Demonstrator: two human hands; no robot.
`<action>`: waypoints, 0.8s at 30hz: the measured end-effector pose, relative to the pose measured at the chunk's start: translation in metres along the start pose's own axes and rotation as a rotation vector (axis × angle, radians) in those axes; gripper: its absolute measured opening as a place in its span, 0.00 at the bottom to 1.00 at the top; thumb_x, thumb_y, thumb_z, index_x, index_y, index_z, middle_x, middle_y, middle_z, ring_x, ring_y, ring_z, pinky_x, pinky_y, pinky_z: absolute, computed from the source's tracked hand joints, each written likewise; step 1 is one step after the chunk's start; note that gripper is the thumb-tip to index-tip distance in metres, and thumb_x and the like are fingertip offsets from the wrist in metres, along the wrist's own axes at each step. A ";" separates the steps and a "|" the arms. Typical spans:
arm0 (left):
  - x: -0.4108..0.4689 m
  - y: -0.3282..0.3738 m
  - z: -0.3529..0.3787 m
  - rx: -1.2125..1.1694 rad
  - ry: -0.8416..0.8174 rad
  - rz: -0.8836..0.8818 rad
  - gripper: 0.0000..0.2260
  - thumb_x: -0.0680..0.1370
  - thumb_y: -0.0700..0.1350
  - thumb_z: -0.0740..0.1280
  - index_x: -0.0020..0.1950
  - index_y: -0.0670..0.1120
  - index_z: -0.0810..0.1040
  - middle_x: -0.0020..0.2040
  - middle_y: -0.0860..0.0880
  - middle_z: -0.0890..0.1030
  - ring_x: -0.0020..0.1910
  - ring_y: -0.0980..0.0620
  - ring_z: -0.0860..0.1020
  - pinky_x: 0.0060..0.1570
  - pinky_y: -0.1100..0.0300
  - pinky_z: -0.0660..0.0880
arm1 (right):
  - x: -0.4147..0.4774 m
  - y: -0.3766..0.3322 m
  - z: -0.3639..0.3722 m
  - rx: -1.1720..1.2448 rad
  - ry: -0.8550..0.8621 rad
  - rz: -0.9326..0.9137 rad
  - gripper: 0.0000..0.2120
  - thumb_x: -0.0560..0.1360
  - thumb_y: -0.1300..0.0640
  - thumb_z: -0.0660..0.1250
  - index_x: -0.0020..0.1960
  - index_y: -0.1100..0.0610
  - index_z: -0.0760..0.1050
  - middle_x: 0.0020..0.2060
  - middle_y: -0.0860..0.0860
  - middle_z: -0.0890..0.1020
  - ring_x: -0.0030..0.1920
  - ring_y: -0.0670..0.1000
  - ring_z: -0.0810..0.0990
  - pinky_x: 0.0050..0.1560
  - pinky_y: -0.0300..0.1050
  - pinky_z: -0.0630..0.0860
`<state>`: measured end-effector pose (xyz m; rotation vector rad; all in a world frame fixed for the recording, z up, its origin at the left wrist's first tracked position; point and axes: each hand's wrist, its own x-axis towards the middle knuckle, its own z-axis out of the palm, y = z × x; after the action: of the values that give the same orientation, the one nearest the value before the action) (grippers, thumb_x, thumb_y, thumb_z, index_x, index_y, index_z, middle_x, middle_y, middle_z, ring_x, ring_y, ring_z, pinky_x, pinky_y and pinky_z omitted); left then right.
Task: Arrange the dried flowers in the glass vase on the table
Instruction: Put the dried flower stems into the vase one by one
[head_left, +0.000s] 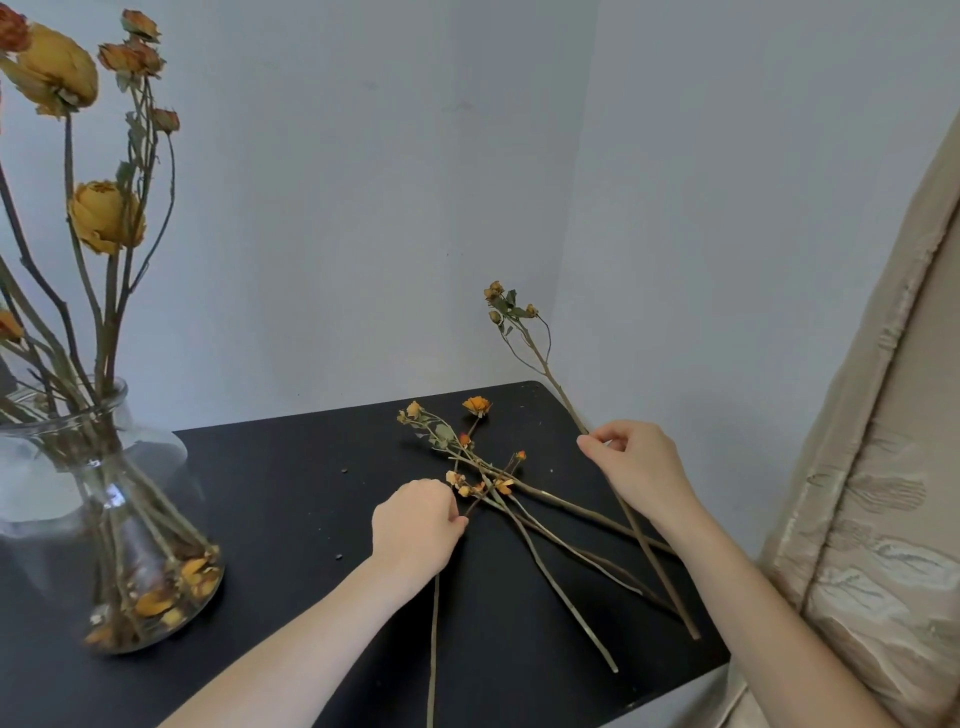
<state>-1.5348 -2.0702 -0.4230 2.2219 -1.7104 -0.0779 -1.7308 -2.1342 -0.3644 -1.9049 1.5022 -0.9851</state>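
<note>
On the black counter (291, 467), set into a corner of pale walls. The glass vase (111, 519) stands at its left end, near the front edge. Right of the vase lies a bare stretch of dark top with a few crumbs. Further right, a loose pile of dried flowers (467, 467) lies crossed, stem ends reaching toward the front right edge, which sits just beside a beige patterned curtain (883, 493).

Vase: clear, wide-bellied, narrow-necked, holding tall stems with yellow and orange blooms (104, 215); fallen petals (orange, dry) collect at its bottom.

Left hand (418, 525): right of the vase, fingers closed around a thin stem (432, 639) at the pile's near side.

Right hand (636, 467): furthest from the vase, pinching a long stem (563, 395) whose small faded buds point up toward the wall, its lower end angled down over the counter.

No writing or labels readable.
</note>
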 end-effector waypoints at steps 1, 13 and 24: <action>0.000 0.001 -0.001 -0.009 -0.004 -0.009 0.09 0.77 0.52 0.64 0.44 0.49 0.80 0.46 0.53 0.80 0.48 0.51 0.78 0.42 0.59 0.74 | 0.000 0.000 0.000 -0.003 0.001 -0.001 0.06 0.76 0.55 0.65 0.41 0.54 0.76 0.30 0.48 0.75 0.33 0.43 0.73 0.32 0.32 0.64; -0.040 -0.031 -0.076 -0.473 0.185 0.074 0.06 0.76 0.49 0.66 0.39 0.56 0.75 0.30 0.55 0.71 0.29 0.60 0.70 0.30 0.71 0.67 | 0.009 -0.031 0.025 0.200 0.031 -0.045 0.02 0.75 0.52 0.66 0.45 0.49 0.75 0.37 0.42 0.76 0.39 0.41 0.73 0.35 0.33 0.65; -0.157 -0.100 -0.168 -0.758 0.618 0.009 0.04 0.74 0.44 0.67 0.42 0.53 0.78 0.38 0.54 0.83 0.26 0.61 0.74 0.26 0.72 0.70 | -0.010 -0.100 0.073 0.327 -0.116 -0.143 0.11 0.74 0.50 0.66 0.55 0.52 0.77 0.42 0.43 0.78 0.42 0.40 0.74 0.38 0.38 0.68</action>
<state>-1.4439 -1.8610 -0.3186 1.4634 -1.0944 -0.0238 -1.6150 -2.1025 -0.3343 -1.8145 1.0764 -1.0884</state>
